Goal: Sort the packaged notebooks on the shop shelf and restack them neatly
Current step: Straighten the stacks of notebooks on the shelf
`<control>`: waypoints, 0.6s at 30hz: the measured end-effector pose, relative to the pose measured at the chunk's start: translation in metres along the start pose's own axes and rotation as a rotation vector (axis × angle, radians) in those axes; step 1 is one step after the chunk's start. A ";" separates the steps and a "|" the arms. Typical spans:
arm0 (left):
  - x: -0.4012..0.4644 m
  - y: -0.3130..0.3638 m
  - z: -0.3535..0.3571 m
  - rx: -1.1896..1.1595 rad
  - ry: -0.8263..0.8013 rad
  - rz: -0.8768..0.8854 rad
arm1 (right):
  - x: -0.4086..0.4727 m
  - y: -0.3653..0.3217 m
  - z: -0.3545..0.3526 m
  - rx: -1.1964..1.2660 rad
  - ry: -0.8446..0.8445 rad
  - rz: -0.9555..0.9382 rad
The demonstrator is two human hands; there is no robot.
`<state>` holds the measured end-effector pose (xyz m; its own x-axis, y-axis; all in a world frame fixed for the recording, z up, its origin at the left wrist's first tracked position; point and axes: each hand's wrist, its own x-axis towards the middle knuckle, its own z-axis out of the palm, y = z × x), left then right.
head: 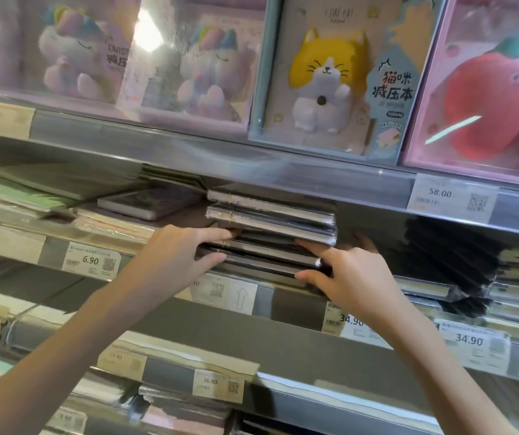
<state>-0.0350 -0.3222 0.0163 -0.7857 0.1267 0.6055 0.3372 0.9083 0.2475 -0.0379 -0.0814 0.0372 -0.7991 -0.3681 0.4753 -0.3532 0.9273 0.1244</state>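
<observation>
left hand (186, 255), fingers straight, presses glossy plastic-wrapped dark notebook stack (270, 233) | right hand (349, 274) flat against its other end, far fingers possibly hidden | grey metal shelf (283, 346)

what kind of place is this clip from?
Most likely a stationery or gift shop aisle. Price tags with QR codes, such as the 58.00 tag, line the shelf rail; boxed novelty notebooks like the cat one stand above; both hands square up a stack of wrapped notebooks.

A stack of dark, plastic-wrapped notebooks (270, 233) lies flat on the middle shelf (283, 288), upper ones skewed.
</observation>
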 end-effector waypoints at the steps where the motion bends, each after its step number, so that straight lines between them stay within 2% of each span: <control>1: 0.000 0.000 -0.001 -0.020 -0.007 0.003 | -0.002 0.001 0.001 -0.011 0.033 -0.006; 4: -0.003 0.000 -0.006 -0.086 0.022 0.024 | -0.010 0.010 0.001 -0.030 0.155 -0.011; 7: -0.004 -0.005 -0.021 -0.216 0.059 -0.021 | -0.019 0.020 -0.005 0.102 0.217 0.058; 12: 0.002 -0.004 -0.030 -0.310 0.130 -0.121 | -0.021 0.015 -0.017 0.362 0.191 0.229; 18: 0.012 0.009 -0.023 -0.318 0.096 -0.197 | -0.002 -0.001 -0.017 0.372 0.018 0.308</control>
<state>-0.0295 -0.3217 0.0431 -0.8047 -0.0895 0.5868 0.3401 0.7407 0.5794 -0.0279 -0.0810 0.0511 -0.8864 -0.0755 0.4567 -0.2540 0.9042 -0.3435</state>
